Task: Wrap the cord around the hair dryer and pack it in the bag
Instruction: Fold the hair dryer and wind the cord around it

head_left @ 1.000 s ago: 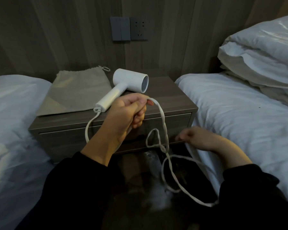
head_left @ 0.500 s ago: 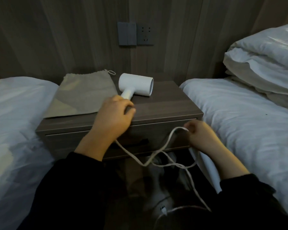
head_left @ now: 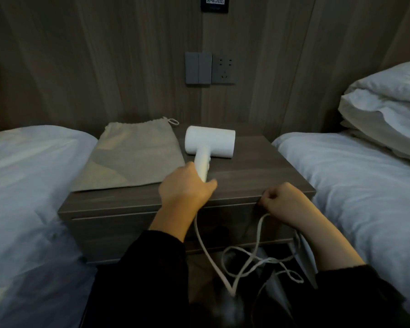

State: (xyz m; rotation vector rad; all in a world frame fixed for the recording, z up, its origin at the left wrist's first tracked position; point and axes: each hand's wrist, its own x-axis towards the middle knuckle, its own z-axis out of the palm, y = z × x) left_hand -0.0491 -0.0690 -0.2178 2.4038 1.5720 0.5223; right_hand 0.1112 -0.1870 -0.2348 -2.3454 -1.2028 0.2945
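left grip (head_left: 187, 189) moved onto hair dryer (head_left: 210, 143) handle, right grip (head_left: 283, 202) raised to nightstand (head_left: 258, 166) edge, cord (head_left: 258, 232) drawn up

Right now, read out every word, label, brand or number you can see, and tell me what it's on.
Nothing here can be read as text.
Wall plaque: only a QR code, cut off by the top edge; no lettering legible.
Hair dryer, bag, cord: no marking shows.
Switch, socket: no lettering shows.
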